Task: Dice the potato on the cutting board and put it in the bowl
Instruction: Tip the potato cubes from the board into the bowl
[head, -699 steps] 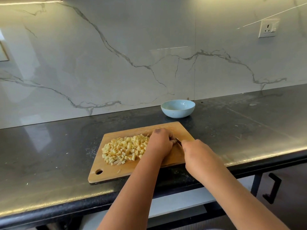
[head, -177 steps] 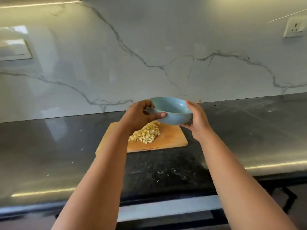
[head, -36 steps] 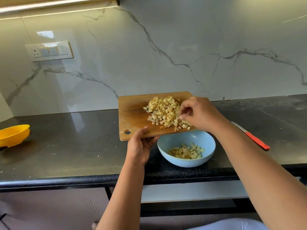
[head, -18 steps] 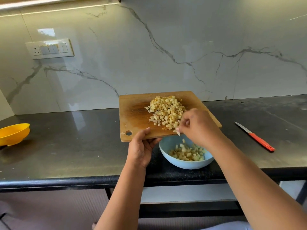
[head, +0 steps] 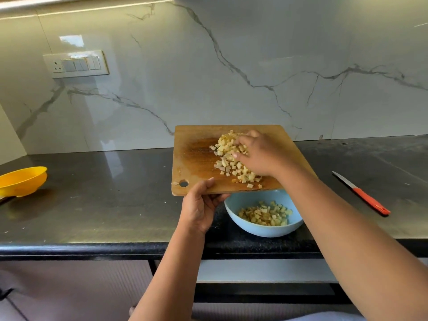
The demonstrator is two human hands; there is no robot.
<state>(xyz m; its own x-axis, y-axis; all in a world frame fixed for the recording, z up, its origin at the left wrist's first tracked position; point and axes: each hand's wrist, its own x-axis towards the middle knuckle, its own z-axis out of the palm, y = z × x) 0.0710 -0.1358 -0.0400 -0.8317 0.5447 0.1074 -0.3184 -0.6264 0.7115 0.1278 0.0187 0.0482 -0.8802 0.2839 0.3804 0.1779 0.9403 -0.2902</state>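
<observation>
One cutting board (head: 196, 158), one bowl (head: 261, 229): my left hand (head: 199, 209) grips the board's edge; my right hand (head: 261, 156), fingers loosely curved, rests on diced potato (head: 228, 158) at the bowl's twelve o'clock.

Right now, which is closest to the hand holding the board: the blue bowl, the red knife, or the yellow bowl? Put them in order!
From the left hand gripping the cutting board:
1. Blue bowl, just to its right, under the board's near edge.
2. Yellow bowl, far off at the counter's left end.
3. Red knife, over on the right; only a little farther than the yellow bowl.
</observation>
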